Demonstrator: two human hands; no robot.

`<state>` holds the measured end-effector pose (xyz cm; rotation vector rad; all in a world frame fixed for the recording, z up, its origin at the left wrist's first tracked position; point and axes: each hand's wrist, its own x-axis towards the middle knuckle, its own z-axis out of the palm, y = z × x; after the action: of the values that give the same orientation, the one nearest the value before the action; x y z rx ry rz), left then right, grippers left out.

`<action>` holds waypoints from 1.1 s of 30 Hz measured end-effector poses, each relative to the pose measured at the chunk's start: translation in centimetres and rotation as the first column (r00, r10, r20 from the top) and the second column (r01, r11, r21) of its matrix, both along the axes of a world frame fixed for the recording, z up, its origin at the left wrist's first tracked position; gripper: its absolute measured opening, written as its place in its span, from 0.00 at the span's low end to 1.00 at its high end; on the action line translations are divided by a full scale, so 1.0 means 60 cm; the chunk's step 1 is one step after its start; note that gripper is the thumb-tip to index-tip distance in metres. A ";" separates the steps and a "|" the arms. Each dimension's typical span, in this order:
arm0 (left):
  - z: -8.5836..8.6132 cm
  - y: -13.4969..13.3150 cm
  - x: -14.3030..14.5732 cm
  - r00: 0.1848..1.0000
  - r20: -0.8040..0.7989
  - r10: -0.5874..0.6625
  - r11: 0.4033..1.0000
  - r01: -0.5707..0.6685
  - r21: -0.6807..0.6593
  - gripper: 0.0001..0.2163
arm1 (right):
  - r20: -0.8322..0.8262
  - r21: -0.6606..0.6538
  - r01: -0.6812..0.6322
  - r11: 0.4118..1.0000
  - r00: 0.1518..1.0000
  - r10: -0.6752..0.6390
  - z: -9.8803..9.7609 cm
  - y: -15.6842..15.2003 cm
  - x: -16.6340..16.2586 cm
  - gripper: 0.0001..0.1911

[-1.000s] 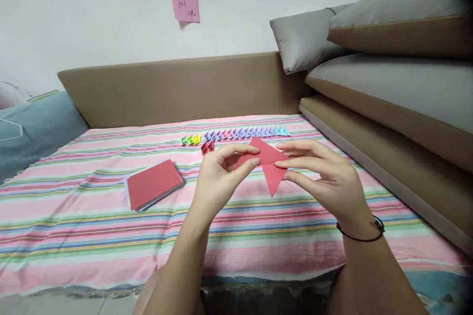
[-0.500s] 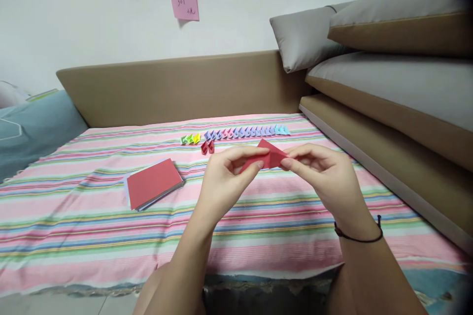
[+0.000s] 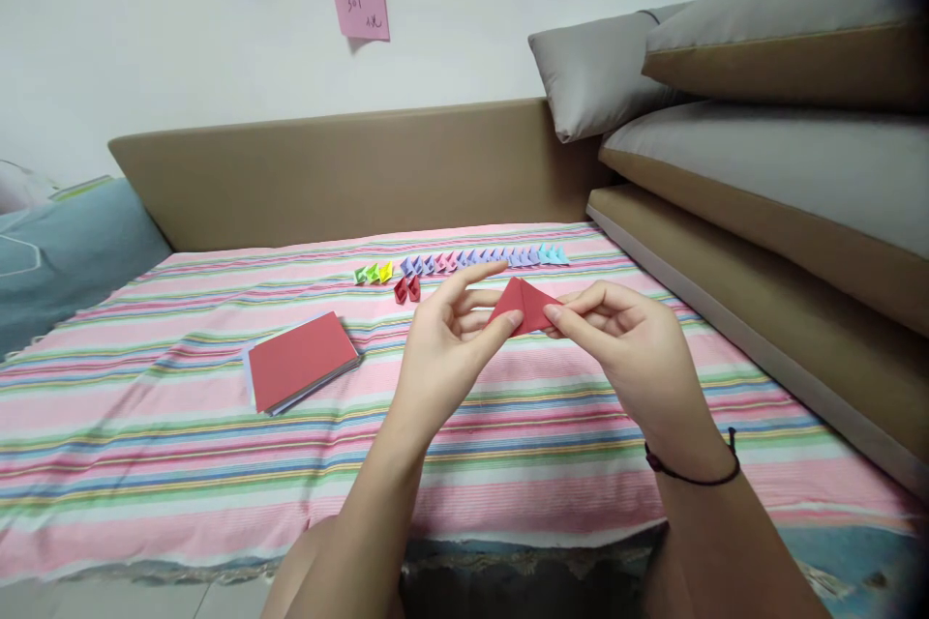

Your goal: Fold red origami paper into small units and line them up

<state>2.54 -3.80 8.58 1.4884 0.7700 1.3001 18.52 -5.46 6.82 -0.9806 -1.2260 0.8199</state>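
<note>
Near centre, the left hand (image 3: 451, 324) and right hand (image 3: 628, 334) pinch a red folded-paper triangle (image 3: 533, 305); its lower tip, lately hanging toward six o'clock, looks turned up, one fold further.

Left grip (image 3: 448, 353), right grip (image 3: 643, 348) pinched

Matt folded paper (image 3: 534, 306), matt paper stack (image 3: 301, 363), woven cloth cover (image 3: 181, 435), smooth backrest (image 3: 348, 179), perhaps leatherette, fabric cushions (image 3: 784, 155)

thin black cord bracelet (image 3: 693, 480), short loose end (image 3: 733, 436), right wrist (image 3: 689, 450), bare forearms (image 3: 377, 503)
</note>
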 end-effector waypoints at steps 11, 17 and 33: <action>-0.003 -0.005 0.002 0.994 -0.004 0.108 0.993 -0.108 -0.045 0.09 | 0.101 0.024 0.012 1.000 0.995 -0.015 0.004 -0.011 -0.005 0.08; 0.001 -0.006 0.001 0.996 -0.003 0.093 0.993 -0.093 -0.072 0.09 | 0.113 0.026 0.010 1.000 0.993 -0.013 0.007 -0.014 -0.005 0.08; 0.002 -0.005 -0.001 0.997 0.050 0.051 0.990 -0.043 -0.135 0.10 | 0.115 0.026 0.005 1.000 0.993 -0.008 0.005 -0.014 -0.004 0.08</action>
<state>2.49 -4.10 8.69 1.3310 0.8448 1.2926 18.28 -6.29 7.15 -1.0219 -1.3285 0.7490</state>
